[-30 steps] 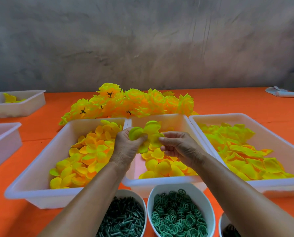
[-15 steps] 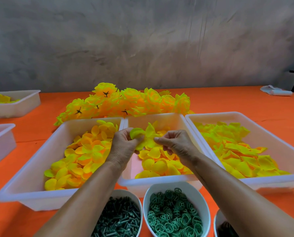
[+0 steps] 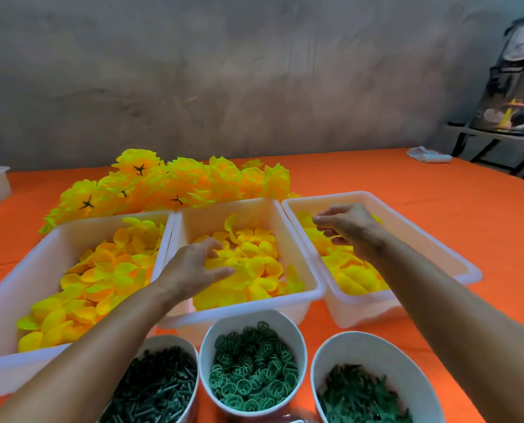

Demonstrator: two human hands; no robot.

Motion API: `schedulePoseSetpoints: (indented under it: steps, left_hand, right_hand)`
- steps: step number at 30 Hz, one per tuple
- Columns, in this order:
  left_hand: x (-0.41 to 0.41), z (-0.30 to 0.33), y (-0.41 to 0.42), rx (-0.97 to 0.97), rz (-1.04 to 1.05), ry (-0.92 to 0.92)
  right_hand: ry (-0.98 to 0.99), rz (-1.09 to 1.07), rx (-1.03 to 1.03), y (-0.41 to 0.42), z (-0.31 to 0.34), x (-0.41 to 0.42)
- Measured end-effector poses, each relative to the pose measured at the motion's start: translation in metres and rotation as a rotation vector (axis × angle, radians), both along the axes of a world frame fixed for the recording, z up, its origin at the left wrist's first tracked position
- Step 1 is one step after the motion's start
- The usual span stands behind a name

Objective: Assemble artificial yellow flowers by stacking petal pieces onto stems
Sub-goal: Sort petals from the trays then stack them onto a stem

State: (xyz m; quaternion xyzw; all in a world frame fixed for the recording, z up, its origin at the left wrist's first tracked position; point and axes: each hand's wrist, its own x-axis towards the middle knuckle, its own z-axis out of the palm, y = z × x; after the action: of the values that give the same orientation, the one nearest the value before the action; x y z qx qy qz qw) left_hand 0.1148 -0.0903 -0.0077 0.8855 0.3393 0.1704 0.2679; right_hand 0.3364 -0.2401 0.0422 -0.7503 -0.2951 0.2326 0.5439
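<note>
Over the middle tray, the left hand rests spread on petal pieces; right of it, the right hand hovers loosely curled, apparently empty. Thin petals may cling together, so several could lift together.

Your hands have parted. They no longer pinch a petal piece between them over the middle tray. Your left hand now rests on that tray's petals, fingers spread, and your right hand has moved over the right tray, fingers loosely curled.
</note>
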Motion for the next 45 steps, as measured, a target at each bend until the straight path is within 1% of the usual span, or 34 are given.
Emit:
schedulePoseSetpoints:
  steps: [2,3,6,9,11,13,15,17,22,26,29,30,31,33,34,35,36,40,42,43,45]
  left_hand:
    - [0.003,0.003,-0.003,0.064,0.032,-0.012]
    - [0.006,0.005,-0.004,0.125,0.044,0.004]
    - [0.021,0.014,-0.009,0.277,0.042,0.041]
    - [0.044,0.022,-0.023,0.285,-0.015,-0.051]
    - [0.063,0.025,-0.033,0.294,-0.067,-0.119]
    - [0.081,0.027,-0.041,0.295,-0.122,-0.183]
    - [0.099,0.026,-0.047,0.283,-0.160,-0.234]
    - [0.115,0.025,-0.052,0.267,-0.183,-0.278]
    - [0.141,0.013,-0.061,0.247,-0.198,-0.369]
    - [0.147,-0.004,-0.062,0.260,-0.194,-0.381]
    - [0.148,-0.009,-0.061,0.231,-0.182,-0.414]
    - [0.148,-0.009,-0.060,0.221,-0.176,-0.429]
    - [0.147,-0.009,-0.059,0.214,-0.166,-0.439]
    - [0.147,-0.010,-0.057,0.205,-0.136,-0.454]
    - [0.146,-0.010,-0.056,0.204,-0.116,-0.462]
    - [0.146,-0.010,-0.054,0.203,-0.099,-0.470]
    - [0.146,-0.011,-0.053,0.202,-0.085,-0.478]
    - [0.146,-0.012,-0.053,0.220,-0.077,-0.479]
    - [0.146,-0.012,-0.052,0.230,-0.085,-0.467]
    - [0.145,-0.013,-0.052,0.231,-0.085,-0.464]
    - [0.145,-0.013,-0.052,0.231,-0.087,-0.466]
  right_hand:
    - [-0.074,-0.088,-0.036,-0.020,-0.004,0.025]
    - [-0.147,-0.111,-0.083,-0.029,-0.007,0.036]
    - [-0.362,-0.039,-0.296,-0.042,-0.016,0.055]
    - [-0.513,0.132,-0.488,-0.037,-0.025,0.056]
    - [-0.635,0.209,-0.622,-0.029,-0.031,0.055]
    - [-0.736,0.249,-0.730,-0.022,-0.037,0.055]
    - [-0.817,0.250,-0.778,-0.019,-0.044,0.055]
    - [-0.837,0.215,-0.749,-0.020,-0.048,0.056]
    - [-0.799,0.189,-0.625,-0.027,-0.042,0.063]
    - [-0.785,0.041,-0.367,-0.040,-0.021,0.074]
    - [-0.762,-0.171,-0.129,-0.044,-0.012,0.081]
    - [-0.694,-0.244,-0.053,-0.043,-0.011,0.083]
    - [-0.564,-0.290,0.030,-0.043,-0.010,0.084]
    - [-0.237,-0.318,0.200,-0.042,-0.010,0.084]
    - [-0.140,-0.315,0.233,-0.041,-0.012,0.085]
    - [-0.123,-0.299,0.203,-0.039,-0.016,0.085]
    - [-0.154,-0.266,0.138,-0.038,-0.021,0.085]
    - [-0.374,-0.047,-0.203,-0.031,-0.040,0.077]
    - [-0.548,0.088,-0.402,-0.029,-0.041,0.075]
    - [-0.625,0.096,-0.444,-0.028,-0.039,0.077]
    - [-0.682,-0.021,-0.425,-0.030,-0.028,0.085]
